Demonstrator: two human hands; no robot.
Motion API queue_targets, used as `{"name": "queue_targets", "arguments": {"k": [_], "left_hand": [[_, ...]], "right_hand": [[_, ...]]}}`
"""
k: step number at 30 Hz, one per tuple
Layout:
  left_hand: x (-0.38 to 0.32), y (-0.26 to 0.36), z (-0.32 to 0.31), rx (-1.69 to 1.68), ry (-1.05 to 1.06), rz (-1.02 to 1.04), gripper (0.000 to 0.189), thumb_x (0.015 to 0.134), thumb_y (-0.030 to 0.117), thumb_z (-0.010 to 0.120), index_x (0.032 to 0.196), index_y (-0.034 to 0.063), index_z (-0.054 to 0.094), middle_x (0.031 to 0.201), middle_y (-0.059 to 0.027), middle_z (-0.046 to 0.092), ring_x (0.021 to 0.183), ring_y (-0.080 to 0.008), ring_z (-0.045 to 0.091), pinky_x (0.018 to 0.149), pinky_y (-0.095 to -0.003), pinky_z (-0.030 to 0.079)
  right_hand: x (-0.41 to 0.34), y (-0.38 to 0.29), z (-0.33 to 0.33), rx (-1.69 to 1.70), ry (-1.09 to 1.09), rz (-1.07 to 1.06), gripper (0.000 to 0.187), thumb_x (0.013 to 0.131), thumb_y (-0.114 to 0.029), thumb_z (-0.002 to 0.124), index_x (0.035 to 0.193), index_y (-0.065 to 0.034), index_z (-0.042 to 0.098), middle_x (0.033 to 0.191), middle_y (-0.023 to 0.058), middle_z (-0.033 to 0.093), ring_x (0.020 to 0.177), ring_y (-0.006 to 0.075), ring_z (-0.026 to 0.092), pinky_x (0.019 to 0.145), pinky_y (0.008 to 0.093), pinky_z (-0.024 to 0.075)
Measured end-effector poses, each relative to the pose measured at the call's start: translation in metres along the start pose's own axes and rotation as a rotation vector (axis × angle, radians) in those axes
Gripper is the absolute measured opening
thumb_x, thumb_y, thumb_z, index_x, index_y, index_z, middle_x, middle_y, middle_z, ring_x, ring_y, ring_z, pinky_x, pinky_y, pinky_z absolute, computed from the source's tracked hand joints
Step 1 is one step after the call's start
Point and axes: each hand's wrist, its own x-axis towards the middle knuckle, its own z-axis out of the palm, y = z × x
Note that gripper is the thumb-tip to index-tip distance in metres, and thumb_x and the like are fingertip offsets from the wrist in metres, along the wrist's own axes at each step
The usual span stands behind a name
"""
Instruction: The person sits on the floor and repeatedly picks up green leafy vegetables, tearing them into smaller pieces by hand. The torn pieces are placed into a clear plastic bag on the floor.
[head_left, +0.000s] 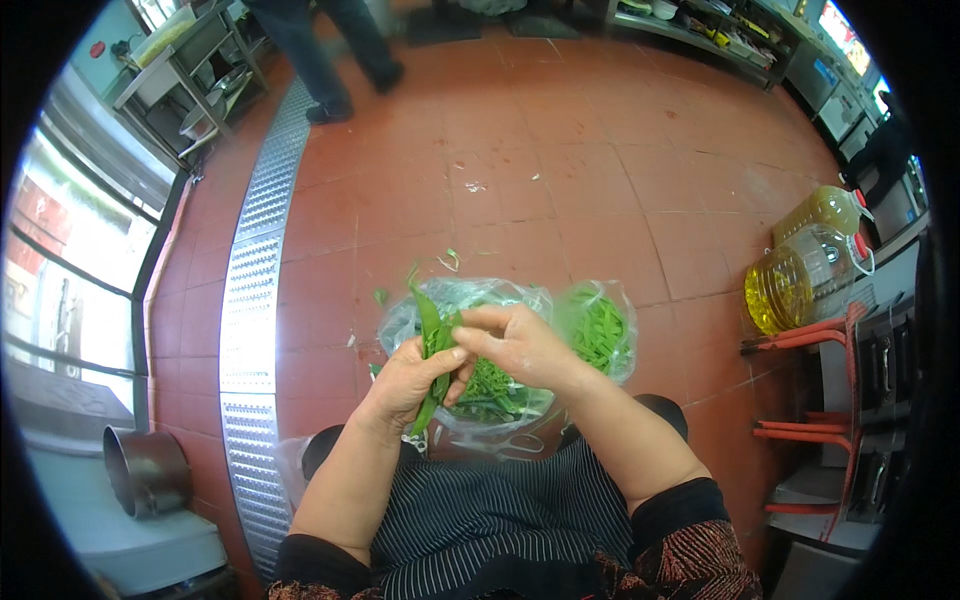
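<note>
Flat green bean pods (429, 319) stand upright in my left hand (405, 379), whose fingers are closed round them. My right hand (517, 345) is bent over their upper part, with thumb and fingertips close together at a pod; whether it grips that pod cannot be told. Beneath both hands lies an open clear plastic bag (532, 296) with green pods and thin green trimmings (487, 386) in it. To its right, a second clear bag (628, 330) holds many cut green pieces (598, 330).
A metal drain grate (253, 315) runs along the left, beside a metal pot (148, 469). Oil jugs (780, 281) and a red-framed rack (810, 427) stand at the right. A person's legs (322, 60) are at the upper left; another person (881, 157) is at the far right.
</note>
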Motion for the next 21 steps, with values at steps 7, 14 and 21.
{"name": "queue_targets", "arguments": {"k": [7, 14, 21], "left_hand": [[-0.002, 0.001, -0.004, -0.02, 0.09, 0.038, 0.022, 0.085, 0.022, 0.055, 0.09, 0.0008, 0.054, 0.07, -0.0068, 0.055, 0.053, -0.0141, 0.053, 0.044, -0.0245, 0.043], [0.001, -0.001, -0.008, -0.046, 0.291, 0.112, 0.019, 0.085, 0.021, 0.055, 0.085, 0.002, 0.052, 0.061, -0.0044, 0.052, 0.047, -0.0125, 0.049, 0.042, -0.0233, 0.039], [-0.002, 0.001, -0.004, 0.063, 0.235, 0.107, 0.018, 0.079, 0.014, 0.061, 0.087, 0.0004, 0.054, 0.055, 0.0022, 0.043, 0.042, -0.0066, 0.037, 0.039, -0.0206, 0.029]], "right_hand": [[0.002, -0.004, 0.001, -0.372, 0.217, -0.079, 0.02, 0.084, -0.017, 0.054, 0.081, 0.0017, 0.061, 0.07, 0.0012, 0.059, 0.065, 0.0087, 0.053, 0.06, 0.025, 0.0413], [0.002, -0.004, -0.004, -0.02, 0.302, -0.102, 0.019, 0.086, -0.015, 0.051, 0.085, 0.0031, 0.056, 0.068, 0.0067, 0.061, 0.054, 0.0104, 0.056, 0.051, 0.0245, 0.0429], [0.002, -0.004, -0.013, -0.084, 0.362, -0.098, 0.018, 0.086, -0.015, 0.051, 0.083, 0.0025, 0.055, 0.068, 0.0065, 0.06, 0.052, 0.0099, 0.056, 0.048, 0.0235, 0.0433]]}}
